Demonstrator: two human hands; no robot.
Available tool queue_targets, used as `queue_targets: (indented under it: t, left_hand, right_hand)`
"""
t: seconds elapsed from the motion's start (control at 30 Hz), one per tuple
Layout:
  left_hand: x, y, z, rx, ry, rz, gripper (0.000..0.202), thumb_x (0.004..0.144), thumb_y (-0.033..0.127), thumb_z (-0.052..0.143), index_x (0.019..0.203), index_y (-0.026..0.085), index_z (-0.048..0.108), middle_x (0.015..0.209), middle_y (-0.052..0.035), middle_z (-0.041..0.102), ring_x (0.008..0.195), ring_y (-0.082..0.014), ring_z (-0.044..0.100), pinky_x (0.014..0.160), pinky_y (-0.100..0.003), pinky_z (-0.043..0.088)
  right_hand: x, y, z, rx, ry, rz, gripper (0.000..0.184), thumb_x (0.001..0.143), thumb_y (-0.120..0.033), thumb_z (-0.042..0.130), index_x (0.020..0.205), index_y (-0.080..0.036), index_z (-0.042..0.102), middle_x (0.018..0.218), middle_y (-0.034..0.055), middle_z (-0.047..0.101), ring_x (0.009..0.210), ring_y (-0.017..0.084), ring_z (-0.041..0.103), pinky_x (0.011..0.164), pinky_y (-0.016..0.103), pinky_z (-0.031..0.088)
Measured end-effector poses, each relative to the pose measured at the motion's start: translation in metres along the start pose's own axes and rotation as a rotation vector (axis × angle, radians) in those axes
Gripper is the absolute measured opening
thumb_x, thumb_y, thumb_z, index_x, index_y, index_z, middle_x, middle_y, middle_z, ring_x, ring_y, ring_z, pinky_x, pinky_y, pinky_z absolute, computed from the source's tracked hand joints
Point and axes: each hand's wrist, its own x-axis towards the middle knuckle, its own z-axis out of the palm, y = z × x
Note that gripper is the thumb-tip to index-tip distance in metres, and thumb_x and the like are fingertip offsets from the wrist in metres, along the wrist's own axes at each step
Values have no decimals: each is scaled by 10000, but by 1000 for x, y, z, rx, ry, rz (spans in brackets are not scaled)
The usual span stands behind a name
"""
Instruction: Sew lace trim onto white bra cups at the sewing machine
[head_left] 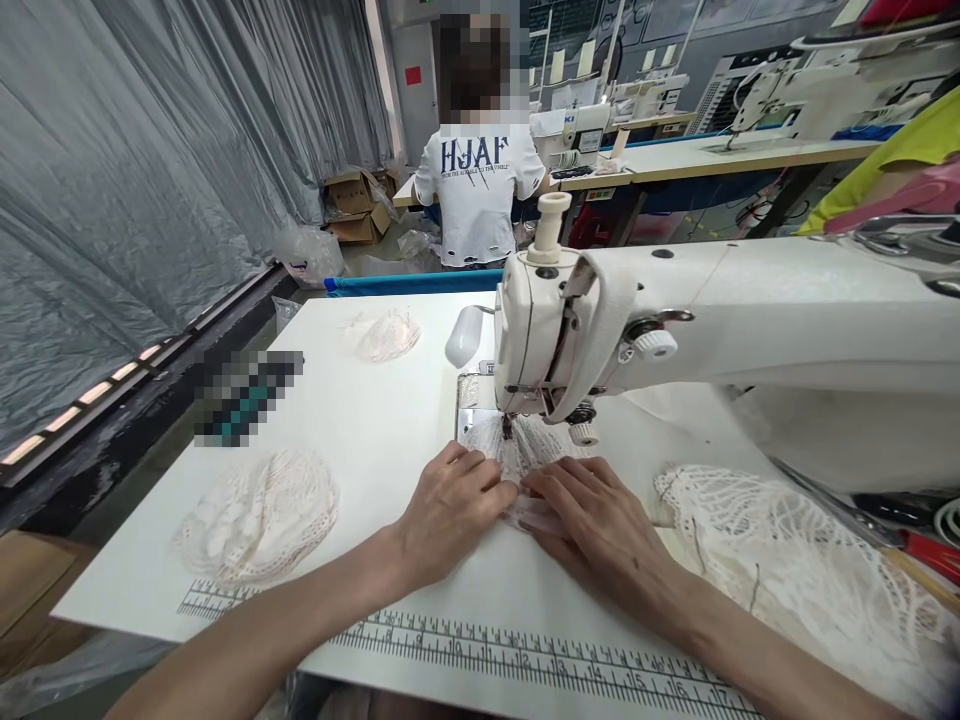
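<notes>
A small white lace piece lies under the needle of a white sewing machine. My left hand rests on its left part, fingers together and pressed flat on the fabric. My right hand lies on its right part, fingers stretched toward the presser foot and holding the lace down. The fingertips of both hands meet just in front of the needle.
A pile of lace pieces sits at the table's left front, a smaller one farther back, and a big heap of lace at the right. Printed rulers run along the front edge. A person in a white T-shirt stands beyond the table.
</notes>
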Motion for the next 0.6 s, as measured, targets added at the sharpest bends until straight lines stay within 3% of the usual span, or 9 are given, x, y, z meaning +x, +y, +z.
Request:
queue_targets:
  t: [0.33, 0.6]
  left_hand:
    - [-4, 1, -11, -55, 20, 78, 178, 836, 57, 510, 816, 172, 644, 692, 8, 534, 666, -108, 479, 694, -290, 390]
    - [0, 3, -16, -82, 32, 124, 171, 830, 25, 502, 846, 141, 626, 841, -13, 637, 787, -114, 557, 801, -307, 437]
  right_hand:
    - [-9, 1, -7, 137, -59, -52, 201, 907, -119, 406, 867, -195, 588, 820, 47, 594, 769, 178, 514, 741, 359, 340]
    - [-9, 1, -11, 178, -121, -140, 269, 941, -77, 324, 879, -158, 573, 910, 50, 624, 842, 158, 539, 822, 366, 357]
